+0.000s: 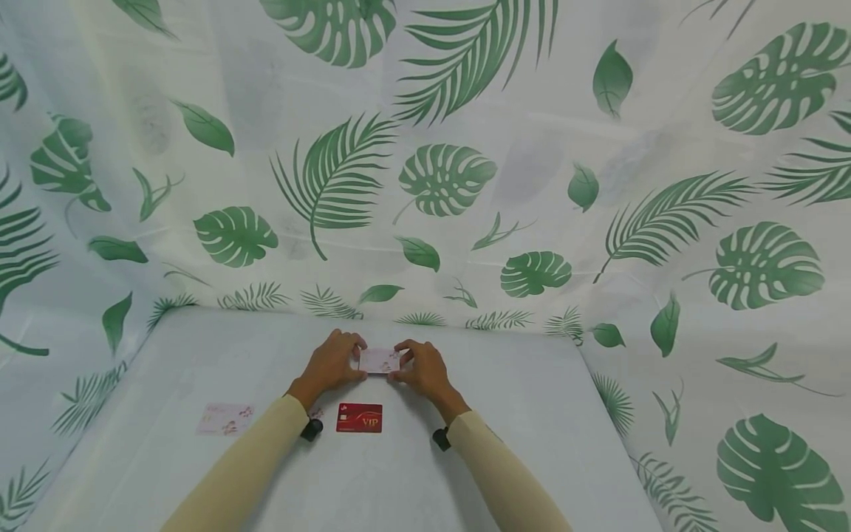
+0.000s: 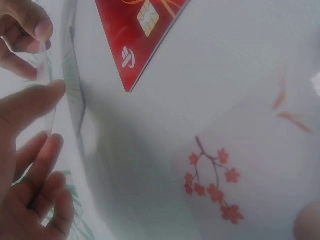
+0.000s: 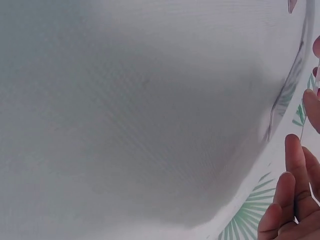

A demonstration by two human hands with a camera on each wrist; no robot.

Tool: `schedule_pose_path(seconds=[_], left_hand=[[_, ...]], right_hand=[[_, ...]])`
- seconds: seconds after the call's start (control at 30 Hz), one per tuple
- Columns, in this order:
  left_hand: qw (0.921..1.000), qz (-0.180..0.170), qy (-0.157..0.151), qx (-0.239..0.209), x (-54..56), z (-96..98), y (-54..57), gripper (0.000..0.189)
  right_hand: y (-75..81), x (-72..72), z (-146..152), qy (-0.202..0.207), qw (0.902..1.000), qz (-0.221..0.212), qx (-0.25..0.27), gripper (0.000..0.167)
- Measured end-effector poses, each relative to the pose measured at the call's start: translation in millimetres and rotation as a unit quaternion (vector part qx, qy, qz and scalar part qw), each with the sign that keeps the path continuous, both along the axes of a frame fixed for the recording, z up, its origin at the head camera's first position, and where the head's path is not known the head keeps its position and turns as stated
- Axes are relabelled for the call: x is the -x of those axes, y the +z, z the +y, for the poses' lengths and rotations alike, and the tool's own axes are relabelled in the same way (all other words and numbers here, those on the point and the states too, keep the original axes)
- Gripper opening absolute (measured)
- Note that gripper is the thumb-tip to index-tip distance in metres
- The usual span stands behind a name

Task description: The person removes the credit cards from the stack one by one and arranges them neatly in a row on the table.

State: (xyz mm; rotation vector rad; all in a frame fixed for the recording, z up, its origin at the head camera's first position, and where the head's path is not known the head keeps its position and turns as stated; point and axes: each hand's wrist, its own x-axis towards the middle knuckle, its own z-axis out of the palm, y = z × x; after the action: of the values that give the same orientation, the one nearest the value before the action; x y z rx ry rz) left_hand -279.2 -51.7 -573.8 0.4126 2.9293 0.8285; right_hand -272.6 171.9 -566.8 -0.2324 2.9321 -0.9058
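Both hands hold one small pale card (image 1: 379, 360) printed with pink blossoms, above the far part of the white table. My left hand (image 1: 334, 360) pinches its left edge between thumb and fingers, while the right hand (image 1: 425, 369) pinches the right edge. In the left wrist view the held card (image 2: 51, 117) appears nearly edge-on, thin and whitish. A red card (image 1: 359, 418) marked VIP, with a chip, lies flat nearer the body. Beside it, a second blossom-printed card (image 2: 240, 175) lies largely hidden behind the left wrist in the head view.
Another pale blossom card (image 1: 226, 419) lies on the table (image 1: 518, 443) left of the left forearm. A white curtain (image 1: 372, 177) with green leaf prints rises behind the table's far edge and along both sides. Dark bands with small cameras (image 1: 311, 429) sit at the wrists.
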Motion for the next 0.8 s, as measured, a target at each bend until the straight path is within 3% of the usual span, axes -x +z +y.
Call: schedule_pose_path(seconds=[0.1, 0.33, 0.8], left_hand=[[0.9999, -0.007, 0.006, -0.008, -2.1, -0.3, 1.4, 0.057], [0.9996, 0.017, -0.003, -0.023, -4.9, -0.9, 4.0, 0.055], [0.9991, 0.028, -0.004, -0.031, -15.4, 6.9, 18.8, 0.053]], right_hand=[[2.3, -1.6, 1, 0.000, 1.0000, 0.003, 0.004, 0.054], [6.7, -4.4, 5, -0.010, 0.9998, -0.005, 0.017, 0.053], [13.7, -12.4, 17, -0.001, 0.9997, 0.012, 0.020, 0.053]])
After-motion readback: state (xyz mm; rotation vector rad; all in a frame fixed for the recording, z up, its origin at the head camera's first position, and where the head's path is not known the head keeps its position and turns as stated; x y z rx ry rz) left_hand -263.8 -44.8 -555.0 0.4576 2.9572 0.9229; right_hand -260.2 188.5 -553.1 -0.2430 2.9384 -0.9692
